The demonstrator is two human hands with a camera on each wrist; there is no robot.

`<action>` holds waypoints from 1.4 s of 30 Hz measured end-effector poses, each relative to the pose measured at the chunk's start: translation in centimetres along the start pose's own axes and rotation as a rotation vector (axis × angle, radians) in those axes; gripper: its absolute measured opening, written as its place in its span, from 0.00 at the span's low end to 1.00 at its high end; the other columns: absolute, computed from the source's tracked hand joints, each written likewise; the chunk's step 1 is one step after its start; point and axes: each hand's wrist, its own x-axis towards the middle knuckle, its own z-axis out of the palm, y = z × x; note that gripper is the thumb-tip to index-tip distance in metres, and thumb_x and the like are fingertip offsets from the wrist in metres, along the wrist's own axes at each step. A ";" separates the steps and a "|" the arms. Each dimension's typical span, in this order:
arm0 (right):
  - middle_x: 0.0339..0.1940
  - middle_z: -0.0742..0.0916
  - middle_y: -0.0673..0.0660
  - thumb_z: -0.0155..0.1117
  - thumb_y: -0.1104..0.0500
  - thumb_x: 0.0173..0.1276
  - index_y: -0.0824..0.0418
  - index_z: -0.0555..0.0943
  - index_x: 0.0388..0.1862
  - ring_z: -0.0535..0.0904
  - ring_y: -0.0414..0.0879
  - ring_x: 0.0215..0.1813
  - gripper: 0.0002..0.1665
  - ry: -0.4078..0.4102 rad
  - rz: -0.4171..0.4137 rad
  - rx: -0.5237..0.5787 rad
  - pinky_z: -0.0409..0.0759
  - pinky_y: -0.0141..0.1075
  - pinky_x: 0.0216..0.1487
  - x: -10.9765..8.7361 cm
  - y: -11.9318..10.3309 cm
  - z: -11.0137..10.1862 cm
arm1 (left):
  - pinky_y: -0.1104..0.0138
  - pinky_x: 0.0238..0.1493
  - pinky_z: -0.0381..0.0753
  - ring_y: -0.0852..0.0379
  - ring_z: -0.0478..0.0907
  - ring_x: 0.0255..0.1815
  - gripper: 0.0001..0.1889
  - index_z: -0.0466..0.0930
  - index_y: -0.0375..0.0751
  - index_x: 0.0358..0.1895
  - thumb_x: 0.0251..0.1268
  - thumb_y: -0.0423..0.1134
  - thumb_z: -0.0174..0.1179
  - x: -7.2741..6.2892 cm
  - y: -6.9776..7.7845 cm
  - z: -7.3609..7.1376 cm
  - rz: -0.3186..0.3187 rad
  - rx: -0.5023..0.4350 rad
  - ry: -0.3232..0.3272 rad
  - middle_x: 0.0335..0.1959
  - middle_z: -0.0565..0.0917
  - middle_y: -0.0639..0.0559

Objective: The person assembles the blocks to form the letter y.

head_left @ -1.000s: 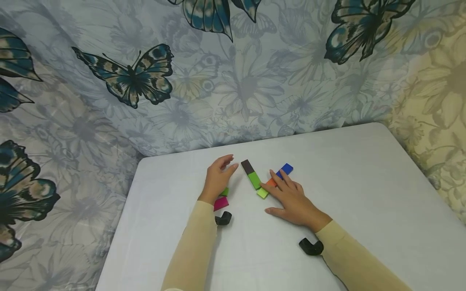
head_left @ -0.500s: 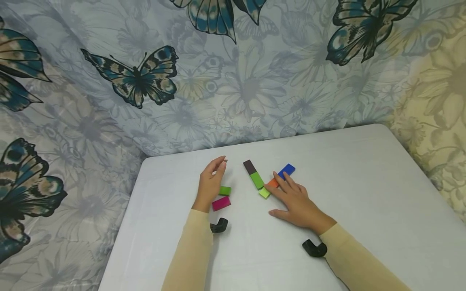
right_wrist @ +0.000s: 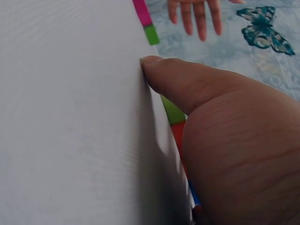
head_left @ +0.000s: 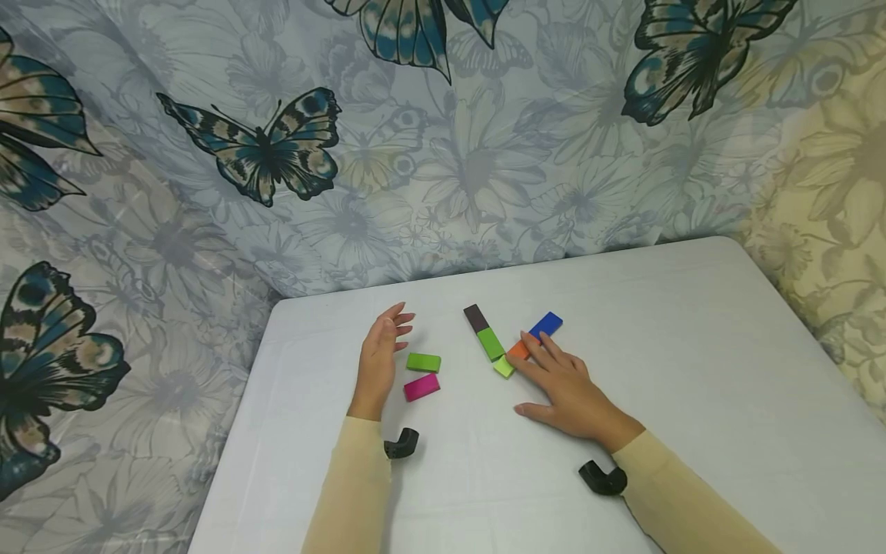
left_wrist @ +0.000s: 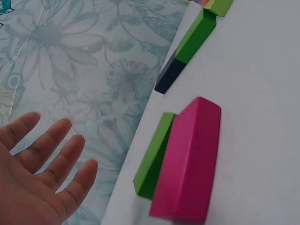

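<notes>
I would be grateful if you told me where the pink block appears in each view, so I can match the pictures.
Head: the pink block lies slightly left of centre, below the middle.
Left wrist: the pink block looms large in the lower half, right of centre.
Right wrist: the pink block is cut off by the top edge, slightly left of centre.
Shared landmark: the left hand, visible in all three.

From my end I see a smooth, faintly glossy pink block [left_wrist: 190, 161], a matt, cloth-like bench [head_left: 484, 485], a matt cloth left sleeve [head_left: 349, 492] and a plastic-looking black right-wrist piece [head_left: 604, 479].
</notes>
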 end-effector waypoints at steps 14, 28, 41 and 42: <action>0.90 0.60 0.61 0.76 0.39 0.73 0.51 0.72 0.85 0.44 0.65 0.89 0.47 -0.010 -0.001 -0.019 0.54 0.70 0.76 -0.3 -0.1 -0.1 | 0.43 0.65 0.80 0.43 0.80 0.67 0.30 0.72 0.38 0.80 0.93 0.55 0.42 -4.8 -2.5 -1.5 -0.174 -0.039 0.088 0.66 0.84 0.44; 0.90 0.59 0.60 0.77 0.39 0.73 0.51 0.71 0.86 0.42 0.64 0.89 0.48 -0.039 0.001 -0.024 0.53 0.70 0.76 -0.2 0.3 -0.2 | 0.63 0.63 0.80 0.42 0.81 0.63 0.23 0.76 0.36 0.76 0.88 0.42 0.58 -6.3 -4.7 -1.2 -0.108 -0.069 0.081 0.63 0.85 0.42; 0.90 0.58 0.60 0.77 0.40 0.73 0.50 0.71 0.86 0.41 0.64 0.89 0.48 -0.048 0.012 -0.002 0.52 0.70 0.77 0.0 0.2 -0.1 | 0.52 0.65 0.77 0.52 0.83 0.60 0.26 0.84 0.46 0.69 0.69 0.32 0.76 -6.4 -5.2 -1.1 -0.064 0.142 -0.010 0.57 0.88 0.55; 0.90 0.58 0.60 0.77 0.39 0.72 0.50 0.71 0.86 0.41 0.64 0.89 0.48 -0.048 0.012 -0.002 0.52 0.70 0.77 0.0 0.2 -0.1 | 0.53 0.65 0.77 0.52 0.83 0.61 0.25 0.85 0.47 0.68 0.68 0.32 0.76 -6.4 -5.2 -1.1 -0.059 0.154 -0.017 0.57 0.89 0.55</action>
